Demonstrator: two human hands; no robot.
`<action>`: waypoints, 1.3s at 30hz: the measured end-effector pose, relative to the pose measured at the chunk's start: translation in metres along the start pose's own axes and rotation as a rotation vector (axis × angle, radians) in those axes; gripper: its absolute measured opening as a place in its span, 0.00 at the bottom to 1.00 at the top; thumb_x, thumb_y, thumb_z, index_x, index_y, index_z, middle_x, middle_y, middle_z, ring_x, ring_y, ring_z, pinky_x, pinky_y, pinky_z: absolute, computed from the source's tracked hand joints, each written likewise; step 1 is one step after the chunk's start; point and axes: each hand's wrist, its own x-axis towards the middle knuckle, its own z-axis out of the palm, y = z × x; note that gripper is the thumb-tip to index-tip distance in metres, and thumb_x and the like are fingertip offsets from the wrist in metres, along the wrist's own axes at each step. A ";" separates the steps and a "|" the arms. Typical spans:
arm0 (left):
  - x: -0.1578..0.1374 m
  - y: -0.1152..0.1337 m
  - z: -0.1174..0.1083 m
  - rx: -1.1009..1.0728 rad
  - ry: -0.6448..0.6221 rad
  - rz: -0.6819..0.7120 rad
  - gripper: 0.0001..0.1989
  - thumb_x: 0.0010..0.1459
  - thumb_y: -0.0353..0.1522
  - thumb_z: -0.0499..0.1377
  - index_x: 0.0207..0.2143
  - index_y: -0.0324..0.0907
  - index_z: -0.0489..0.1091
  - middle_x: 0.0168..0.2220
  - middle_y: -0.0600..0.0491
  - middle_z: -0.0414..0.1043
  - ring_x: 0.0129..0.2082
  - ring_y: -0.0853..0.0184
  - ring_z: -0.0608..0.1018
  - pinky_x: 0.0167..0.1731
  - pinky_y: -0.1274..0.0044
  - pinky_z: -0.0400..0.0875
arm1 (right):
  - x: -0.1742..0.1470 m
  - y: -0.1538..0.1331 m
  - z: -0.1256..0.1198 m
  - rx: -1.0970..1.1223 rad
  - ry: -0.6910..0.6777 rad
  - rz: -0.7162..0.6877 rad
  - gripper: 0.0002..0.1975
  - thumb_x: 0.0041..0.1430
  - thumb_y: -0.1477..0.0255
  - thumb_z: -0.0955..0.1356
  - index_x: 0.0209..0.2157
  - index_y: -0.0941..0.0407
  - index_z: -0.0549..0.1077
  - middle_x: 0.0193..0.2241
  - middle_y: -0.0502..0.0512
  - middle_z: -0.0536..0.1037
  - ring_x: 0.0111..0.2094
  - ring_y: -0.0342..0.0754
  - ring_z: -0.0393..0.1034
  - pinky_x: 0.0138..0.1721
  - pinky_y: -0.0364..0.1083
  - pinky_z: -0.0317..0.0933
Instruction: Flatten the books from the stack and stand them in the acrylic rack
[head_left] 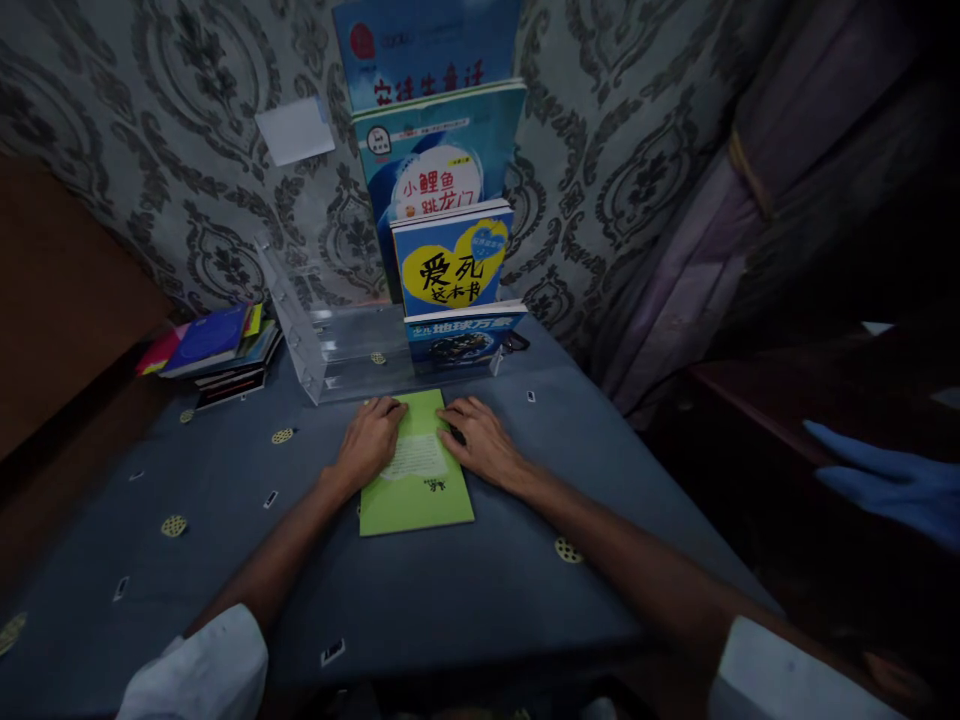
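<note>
A thin green book [417, 500] lies flat on the cloth-covered table, with a paler printed patch and small dark print on its cover. My left hand [370, 438] is at its left edge, fingers curled over onto the cover. Along the opposite edge, my right hand [481, 440] grips with bent fingers and thumb, a dark gap between them. Just beyond the book stands a clear plastic tiered rack [300, 345]. Its right side holds upright books in steps, among them a blue book with a yellow heart [450, 275] and a teal book [382, 170].
A pile of books [214, 340] lies at the table's back left. The patterned wall [202, 190] rises behind the table [247, 580]. A tied curtain [675, 290] hangs on the right, and a blue object [885, 480] juts in at the right edge.
</note>
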 end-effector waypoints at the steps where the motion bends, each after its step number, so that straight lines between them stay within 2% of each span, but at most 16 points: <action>1: 0.004 0.003 0.002 -0.005 -0.008 0.023 0.20 0.64 0.24 0.48 0.54 0.40 0.71 0.48 0.45 0.72 0.47 0.58 0.72 0.49 0.67 0.69 | 0.000 0.000 -0.001 0.000 -0.001 0.001 0.15 0.64 0.71 0.65 0.50 0.59 0.76 0.43 0.61 0.76 0.47 0.55 0.66 0.49 0.52 0.61; 8: 0.033 0.016 0.011 -0.064 -0.033 0.088 0.22 0.62 0.21 0.48 0.55 0.39 0.71 0.51 0.45 0.72 0.51 0.57 0.71 0.53 0.65 0.66 | -0.002 -0.002 -0.004 0.026 0.006 0.002 0.13 0.64 0.73 0.65 0.48 0.59 0.77 0.43 0.61 0.77 0.47 0.55 0.66 0.48 0.52 0.60; 15: 0.047 0.023 0.020 -0.104 -0.015 0.041 0.22 0.63 0.22 0.48 0.56 0.39 0.70 0.52 0.44 0.72 0.51 0.55 0.71 0.52 0.64 0.66 | -0.003 -0.002 -0.006 0.055 0.000 0.006 0.13 0.64 0.74 0.66 0.48 0.59 0.77 0.43 0.60 0.77 0.46 0.54 0.66 0.48 0.52 0.58; 21: 0.044 0.019 0.023 -0.158 0.015 0.095 0.25 0.61 0.20 0.48 0.56 0.40 0.71 0.53 0.45 0.72 0.52 0.58 0.72 0.54 0.65 0.66 | -0.001 0.005 -0.003 0.160 0.031 0.040 0.15 0.64 0.75 0.64 0.49 0.58 0.77 0.45 0.60 0.78 0.47 0.54 0.69 0.51 0.53 0.60; 26: 0.041 0.019 0.025 -0.156 0.023 0.140 0.24 0.60 0.21 0.49 0.56 0.40 0.71 0.53 0.45 0.72 0.53 0.58 0.72 0.55 0.65 0.66 | 0.000 0.015 0.004 0.307 0.116 0.053 0.25 0.63 0.79 0.60 0.61 0.56 0.65 0.53 0.60 0.76 0.54 0.54 0.68 0.56 0.55 0.61; 30: 0.040 0.021 0.022 -0.158 0.043 0.155 0.24 0.60 0.20 0.49 0.54 0.40 0.72 0.51 0.45 0.73 0.53 0.59 0.72 0.56 0.65 0.67 | 0.000 0.023 0.009 0.413 0.131 0.023 0.29 0.61 0.79 0.59 0.64 0.56 0.59 0.54 0.59 0.77 0.56 0.52 0.68 0.58 0.56 0.60; 34: 0.036 0.024 0.017 -0.193 0.057 0.218 0.22 0.60 0.19 0.49 0.50 0.40 0.75 0.48 0.46 0.74 0.50 0.60 0.73 0.54 0.67 0.68 | 0.001 0.025 0.011 0.438 0.124 0.027 0.28 0.62 0.78 0.59 0.64 0.58 0.59 0.54 0.61 0.77 0.56 0.53 0.69 0.58 0.58 0.60; 39: 0.022 0.030 0.014 -0.222 0.060 0.295 0.20 0.61 0.19 0.50 0.49 0.39 0.75 0.47 0.46 0.74 0.48 0.60 0.74 0.52 0.67 0.71 | 0.001 0.026 0.010 0.407 0.107 0.015 0.26 0.62 0.79 0.59 0.61 0.58 0.63 0.53 0.61 0.77 0.55 0.53 0.69 0.57 0.56 0.60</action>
